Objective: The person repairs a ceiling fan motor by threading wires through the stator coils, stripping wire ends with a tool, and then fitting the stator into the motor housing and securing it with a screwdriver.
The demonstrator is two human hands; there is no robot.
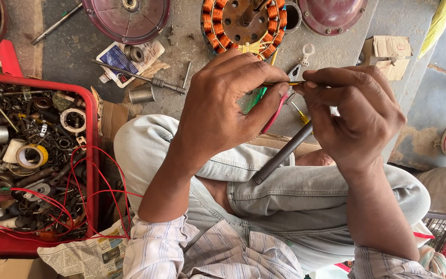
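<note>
Head view: two hands work a thin wire end over a fan stator.

The left hand (223, 111) pinches a fine yellow wire (285, 83) between thumb and fingers, touching the right hand (354, 116), which is closed around a dark-handled tool (282, 153) whose tip is hidden. The step appears to be wire-end preparation; the next move likely calls for a steady pinch. The wire runs from the copper-wound stator (243, 23) just beyond. A small cardboard box (388, 54) lies right, a blue-and-white printed packet (122, 59) left, beside a red tray (91, 124) of parts.
</note>
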